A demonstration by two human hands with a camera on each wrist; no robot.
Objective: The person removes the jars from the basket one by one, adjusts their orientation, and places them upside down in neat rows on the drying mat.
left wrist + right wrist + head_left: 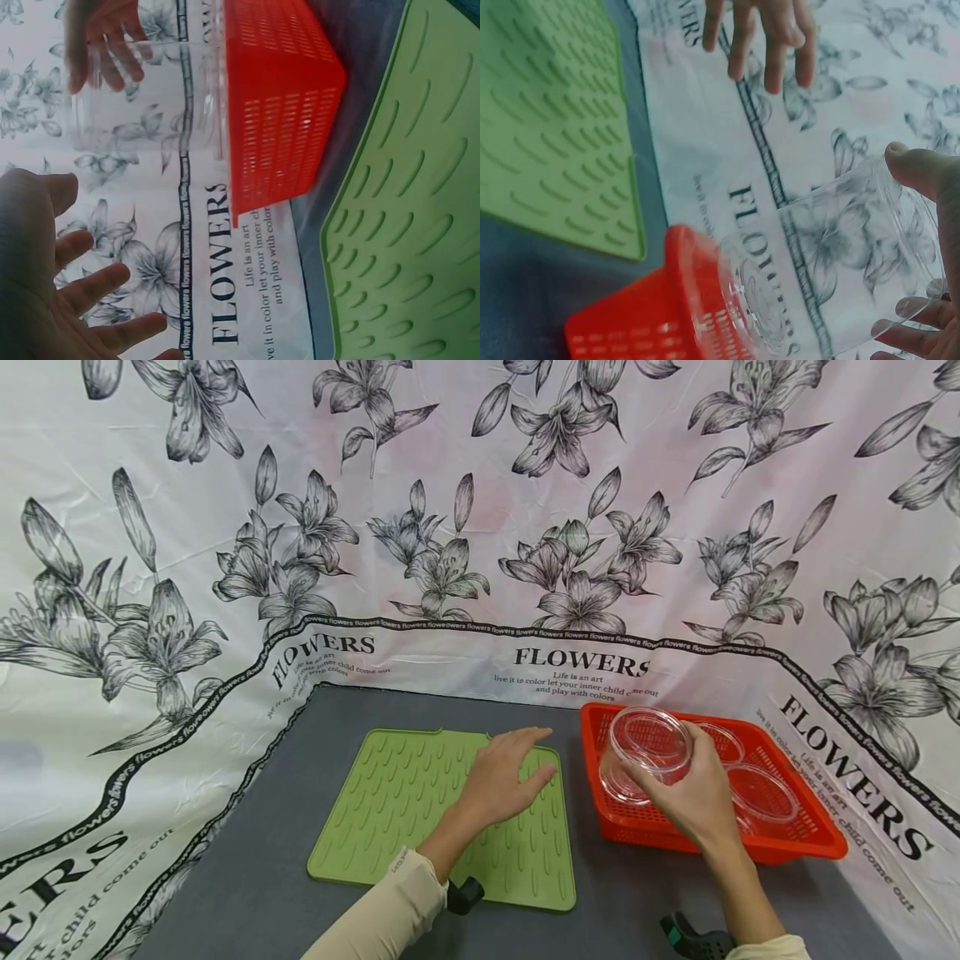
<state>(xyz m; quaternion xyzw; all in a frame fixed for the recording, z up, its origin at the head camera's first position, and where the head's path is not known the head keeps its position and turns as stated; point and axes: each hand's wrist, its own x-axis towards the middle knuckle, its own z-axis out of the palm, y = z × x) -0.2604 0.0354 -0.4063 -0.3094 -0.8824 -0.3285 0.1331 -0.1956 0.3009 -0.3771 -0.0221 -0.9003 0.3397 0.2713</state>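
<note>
In the head view I recorded the right hand gripping a clear container, smooth, glossy and round-rimmed, over the left part of a red basket. The basket was plastic-looking, with perforated walls and a broad rim. Other clear round containers stood inside it; the right hand and its load hid part of them from me. The left hand, fingers extended and thumb apart, hung above a green mat patterned with elongated ridges. The mat lay flat on a dark grey table, just beside the basket. Behind rose a creased pale cloth printed with flowers and lettering.

From the left wrist I noted the clear container's straight, see-through wall, its lower end by the basket rim; contact could not be determined. The left hand's fingers were spread and relaxed.

From the right wrist I confirmed the thumb and fingers on opposite sides of the container near its upper end, the cloth's print visible through the wall.
</note>
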